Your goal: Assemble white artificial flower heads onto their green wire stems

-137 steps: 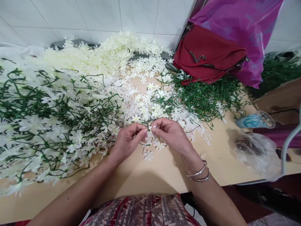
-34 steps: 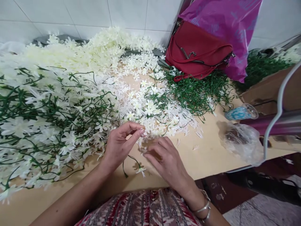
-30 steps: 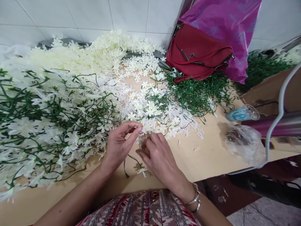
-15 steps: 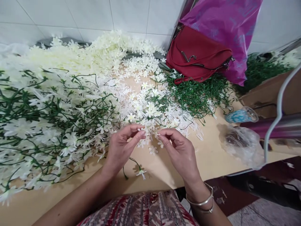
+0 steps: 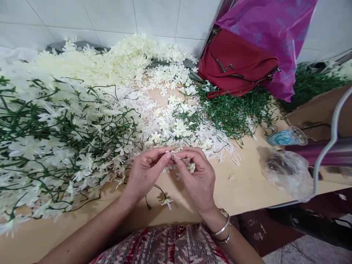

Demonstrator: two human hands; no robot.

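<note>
We pinched a white flower piece [image 5: 176, 156]; left hand [image 5: 146, 170] at nine o'clock, right hand [image 5: 198, 175] at three; light pressure seemed best.

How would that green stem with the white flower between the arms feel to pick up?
Probably light: the green stem looks thin. It might hold its bend, since it lies curved. The white flower might crumple easily because its petals look thin.

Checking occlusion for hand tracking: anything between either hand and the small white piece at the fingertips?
Nothing visible. The left hand and right hand meet at the small white piece, though the fingers partly hide it. The loose white flowers lie beyond the hands.
</note>
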